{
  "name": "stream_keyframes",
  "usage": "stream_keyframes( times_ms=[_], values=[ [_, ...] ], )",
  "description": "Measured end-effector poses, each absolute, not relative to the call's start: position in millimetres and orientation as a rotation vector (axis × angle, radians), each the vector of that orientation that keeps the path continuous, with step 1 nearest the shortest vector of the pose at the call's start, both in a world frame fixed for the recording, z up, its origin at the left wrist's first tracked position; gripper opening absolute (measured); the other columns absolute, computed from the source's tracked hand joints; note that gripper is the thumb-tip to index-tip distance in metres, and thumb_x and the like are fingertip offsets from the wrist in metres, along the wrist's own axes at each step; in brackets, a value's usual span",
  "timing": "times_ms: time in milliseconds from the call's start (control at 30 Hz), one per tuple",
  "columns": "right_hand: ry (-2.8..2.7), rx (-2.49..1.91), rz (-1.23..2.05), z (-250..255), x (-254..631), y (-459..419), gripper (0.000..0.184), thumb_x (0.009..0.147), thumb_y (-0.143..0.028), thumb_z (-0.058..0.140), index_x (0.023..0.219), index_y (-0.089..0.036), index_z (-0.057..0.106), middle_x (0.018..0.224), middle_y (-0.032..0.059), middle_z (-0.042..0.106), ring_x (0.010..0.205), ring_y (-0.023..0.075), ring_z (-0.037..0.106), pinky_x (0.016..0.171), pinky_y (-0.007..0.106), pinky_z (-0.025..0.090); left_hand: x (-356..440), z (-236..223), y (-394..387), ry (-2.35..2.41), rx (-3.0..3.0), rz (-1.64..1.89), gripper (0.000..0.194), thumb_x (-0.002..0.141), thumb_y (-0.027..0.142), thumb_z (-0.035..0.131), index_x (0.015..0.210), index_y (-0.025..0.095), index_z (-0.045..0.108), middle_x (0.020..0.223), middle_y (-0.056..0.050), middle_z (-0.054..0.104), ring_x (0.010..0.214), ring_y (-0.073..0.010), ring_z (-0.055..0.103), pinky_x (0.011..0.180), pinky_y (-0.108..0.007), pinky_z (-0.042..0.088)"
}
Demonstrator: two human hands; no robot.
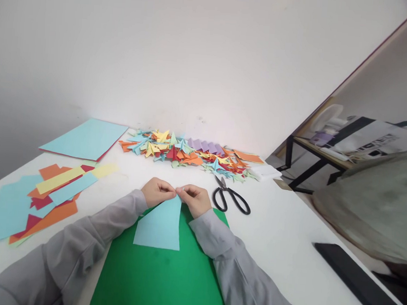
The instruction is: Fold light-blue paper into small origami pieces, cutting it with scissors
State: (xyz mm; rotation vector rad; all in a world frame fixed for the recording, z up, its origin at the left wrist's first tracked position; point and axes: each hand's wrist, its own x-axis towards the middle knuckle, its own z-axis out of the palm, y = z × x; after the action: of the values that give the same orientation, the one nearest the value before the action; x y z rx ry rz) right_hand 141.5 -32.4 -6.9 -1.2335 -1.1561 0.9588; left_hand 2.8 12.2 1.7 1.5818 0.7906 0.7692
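Note:
A light blue sheet of paper (160, 226) lies over a green mat (158, 280), its upper edge narrowing toward my fingers. My left hand (157, 192) pinches the paper's top at its left side. Right beside it, my right hand (195, 200) pinches the same top end, thumb and fingertips together. The fingertips of both hands almost meet and hide the exact fold there. Just right of my right hand, black-handled scissors (237, 200) rest on the table with blades slightly apart, pointing away.
A heap of folded colourful paper pieces (173, 150) lines the wall. Left are loose paper scraps (44, 206) and a stack of light blue sheets (86, 138). A white box (265, 172) sits behind the scissors. A black bar (358, 282) lies along the table's right edge.

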Motion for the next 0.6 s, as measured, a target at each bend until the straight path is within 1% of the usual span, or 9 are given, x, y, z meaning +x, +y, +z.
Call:
stream_keyframes(
  times_ms=[100,233,367,500,600],
  values=[
    [-1.170,-1.243,0.927,-9.3,141.9,-31.8,0.023,0.048,-0.035,0.069,0.049,-0.015,0.057,0.040,-0.0051,0.047,0.039,0.0064,0.037,0.040,0.021,0.031,3.4,2.6,10.8,0.806,1.585,0.744,0.010,0.055,0.021,0.060,0.054,0.013,0.065,0.037,0.002,0.049,0.036,-0.0062,0.039,0.037,-0.018,0.032],
    [-1.107,-1.277,0.954,-8.0,142.2,-31.8,0.025,0.048,-0.037,0.069,0.047,-0.015,0.057,0.040,-0.0040,0.048,0.039,0.0071,0.040,0.041,0.021,0.034,3.3,3.1,12.6,0.822,1.541,0.727,0.009,0.054,0.018,0.058,0.051,0.012,0.064,0.036,0.002,0.047,0.036,-0.0067,0.039,0.037,-0.019,0.032],
    [-0.906,-1.331,0.986,-6.3,147.1,-28.9,0.028,0.047,-0.040,0.068,0.045,-0.015,0.055,0.037,-0.0050,0.045,0.036,0.0077,0.041,0.039,0.022,0.037,2.8,3.7,14.1,0.837,1.547,0.708,0.008,0.053,0.015,0.057,0.049,0.013,0.063,0.036,0.002,0.047,0.037,-0.0066,0.040,0.037,-0.018,0.032],
    [-0.718,-1.333,0.972,-8.7,159.2,-22.2,0.026,0.047,-0.038,0.069,0.047,-0.016,0.055,0.036,-0.0051,0.045,0.032,0.0079,0.040,0.031,0.021,0.032,2.3,2.8,15.3,0.827,1.543,0.702,0.008,0.052,0.013,0.057,0.045,0.013,0.062,0.033,0.003,0.045,0.034,-0.0057,0.038,0.036,-0.017,0.030],
    [-0.523,-1.277,0.909,-11.0,172.2,-16.1,0.022,0.047,-0.034,0.070,0.049,-0.017,0.056,0.036,-0.0057,0.045,0.032,0.0079,0.042,0.031,0.021,0.033,1.0,1.6,16.4,0.793,1.520,0.680,0.009,0.051,0.012,0.056,0.043,0.013,0.060,0.031,0.003,0.045,0.032,-0.0064,0.040,0.035,-0.018,0.032]
  ],
)
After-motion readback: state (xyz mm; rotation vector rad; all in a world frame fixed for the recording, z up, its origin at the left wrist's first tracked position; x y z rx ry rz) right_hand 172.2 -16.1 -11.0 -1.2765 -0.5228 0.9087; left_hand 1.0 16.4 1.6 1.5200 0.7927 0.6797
